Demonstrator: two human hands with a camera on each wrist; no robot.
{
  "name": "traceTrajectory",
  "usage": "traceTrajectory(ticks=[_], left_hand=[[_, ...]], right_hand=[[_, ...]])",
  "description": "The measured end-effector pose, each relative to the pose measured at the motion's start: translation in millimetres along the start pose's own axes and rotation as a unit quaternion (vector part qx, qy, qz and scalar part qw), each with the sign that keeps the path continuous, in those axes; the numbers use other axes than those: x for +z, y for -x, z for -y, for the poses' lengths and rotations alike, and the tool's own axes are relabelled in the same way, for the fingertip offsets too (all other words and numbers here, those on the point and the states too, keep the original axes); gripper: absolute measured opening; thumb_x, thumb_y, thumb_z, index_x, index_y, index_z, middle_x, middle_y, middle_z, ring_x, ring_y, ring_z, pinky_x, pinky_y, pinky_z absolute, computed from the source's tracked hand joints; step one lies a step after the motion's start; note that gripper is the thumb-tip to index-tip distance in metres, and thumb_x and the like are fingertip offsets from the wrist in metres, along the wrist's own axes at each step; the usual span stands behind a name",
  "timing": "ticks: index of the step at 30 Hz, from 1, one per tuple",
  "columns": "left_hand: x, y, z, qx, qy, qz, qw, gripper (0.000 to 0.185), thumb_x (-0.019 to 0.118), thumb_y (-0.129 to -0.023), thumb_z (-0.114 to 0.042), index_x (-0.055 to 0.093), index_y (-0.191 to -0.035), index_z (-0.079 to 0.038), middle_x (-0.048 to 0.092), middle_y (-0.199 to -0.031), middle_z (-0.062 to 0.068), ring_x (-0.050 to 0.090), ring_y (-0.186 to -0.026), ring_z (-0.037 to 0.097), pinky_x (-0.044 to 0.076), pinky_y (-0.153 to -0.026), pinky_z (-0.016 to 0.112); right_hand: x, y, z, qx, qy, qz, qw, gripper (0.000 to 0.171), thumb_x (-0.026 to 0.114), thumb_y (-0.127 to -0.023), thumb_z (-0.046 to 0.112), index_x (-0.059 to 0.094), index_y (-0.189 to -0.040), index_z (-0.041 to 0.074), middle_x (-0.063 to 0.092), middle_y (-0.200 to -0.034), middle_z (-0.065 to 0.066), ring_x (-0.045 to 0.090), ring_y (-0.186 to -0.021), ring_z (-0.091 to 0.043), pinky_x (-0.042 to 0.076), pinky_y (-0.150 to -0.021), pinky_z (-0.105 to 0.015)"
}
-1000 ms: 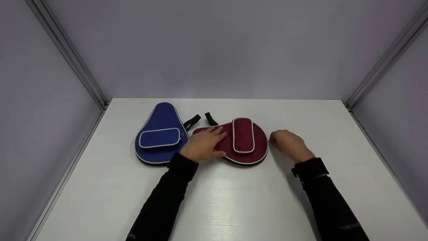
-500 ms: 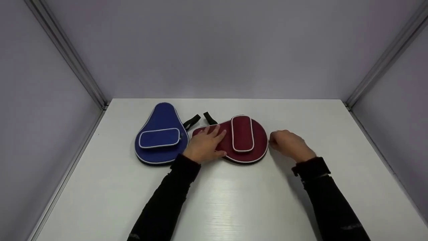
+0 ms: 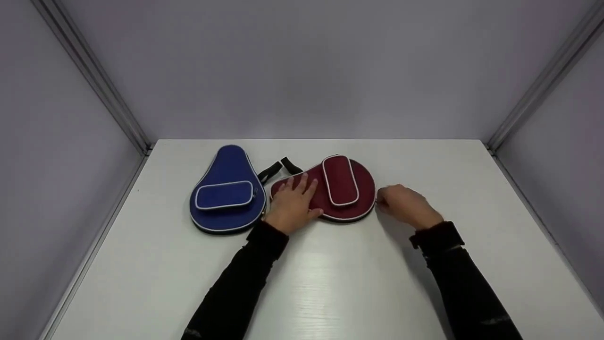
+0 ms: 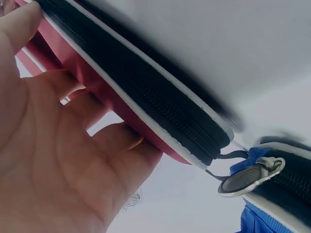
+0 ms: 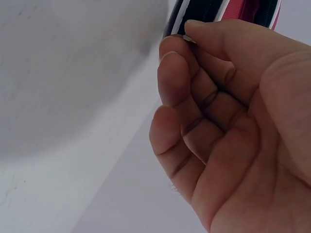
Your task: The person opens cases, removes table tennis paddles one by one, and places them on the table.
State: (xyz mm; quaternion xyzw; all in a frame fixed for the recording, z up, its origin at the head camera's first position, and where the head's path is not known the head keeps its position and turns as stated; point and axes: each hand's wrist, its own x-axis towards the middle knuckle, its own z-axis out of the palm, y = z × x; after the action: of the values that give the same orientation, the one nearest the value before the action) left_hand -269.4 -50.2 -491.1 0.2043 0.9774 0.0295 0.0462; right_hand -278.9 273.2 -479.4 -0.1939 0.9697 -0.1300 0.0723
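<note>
A red table tennis bat case (image 3: 364, 189) with white piping and a raised pocket lies sideways on the white table. My left hand (image 3: 289, 208) rests on its narrow end with fingers spread; the left wrist view shows the black zip (image 4: 160, 99) along its side. At the case's rounded right end, my right hand (image 3: 406, 205) has curled fingers. Its thumb and index finger pinch a small zip pull (image 5: 187, 38), mostly hidden between the fingertips. Left of the red case, a blue bat case (image 3: 230, 165) lies with its narrow end pointing away.
The blue case's metal zip pull (image 4: 245, 179) hangs near the red case's narrow end. Black straps (image 3: 270, 172) from both cases come together between them. Grey-white walls (image 3: 302, 71) enclose the table (image 3: 302, 283) at the back and both sides.
The red case has turned slightly, its rounded end shifting away and a little left. My left hand turned with it; the right hand moved slightly left, still at its edge. The blue case stayed put.
</note>
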Motion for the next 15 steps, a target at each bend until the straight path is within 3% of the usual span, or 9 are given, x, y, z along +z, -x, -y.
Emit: traceTrajectory(ticks=[8, 9, 15], left_hand=[[-2.5, 1.0, -1.5, 0.0, -0.001, 0.007, 1.0, 0.088, 0.056, -0.12, -0.065, 0.028, -0.188, -0.018, 0.025, -0.196, 0.017, 0.033, -0.179, 0.053, 0.033, -0.148, 0.06], [7.7, -4.2, 3.3, 0.003, -0.01, -0.002, 0.9999, 0.09, 0.054, -0.119, -0.069, 0.026, -0.189, -0.019, 0.024, -0.197, 0.016, 0.031, -0.179, 0.053, 0.033, -0.149, 0.059], [7.3, -2.8, 4.8, 0.005, -0.006, -0.002, 1.0, 0.089, 0.054, -0.12, -0.067, 0.027, -0.189, -0.017, 0.025, -0.196, 0.017, 0.033, -0.179, 0.052, 0.033, -0.149, 0.059]], right_hand=[[-2, 4, 8, -0.022, 0.012, 0.016, 1.0, 0.012, 0.074, -0.107, 0.0, 0.081, -0.098, 0.003, 0.076, -0.087, -0.005, 0.054, -0.075, -0.013, 0.051, -0.07, -0.03], [-3, 5, 8, -0.028, 0.01, 0.016, 0.999, 0.012, 0.074, -0.106, 0.0, 0.081, -0.097, 0.004, 0.075, -0.085, -0.004, 0.053, -0.074, -0.013, 0.05, -0.069, -0.029], [-4, 7, 14, -0.043, -0.007, 0.039, 0.998, 0.024, 0.072, -0.104, -0.003, 0.072, -0.084, 0.01, 0.056, -0.077, 0.006, 0.046, -0.072, -0.011, 0.04, -0.066, -0.025]])
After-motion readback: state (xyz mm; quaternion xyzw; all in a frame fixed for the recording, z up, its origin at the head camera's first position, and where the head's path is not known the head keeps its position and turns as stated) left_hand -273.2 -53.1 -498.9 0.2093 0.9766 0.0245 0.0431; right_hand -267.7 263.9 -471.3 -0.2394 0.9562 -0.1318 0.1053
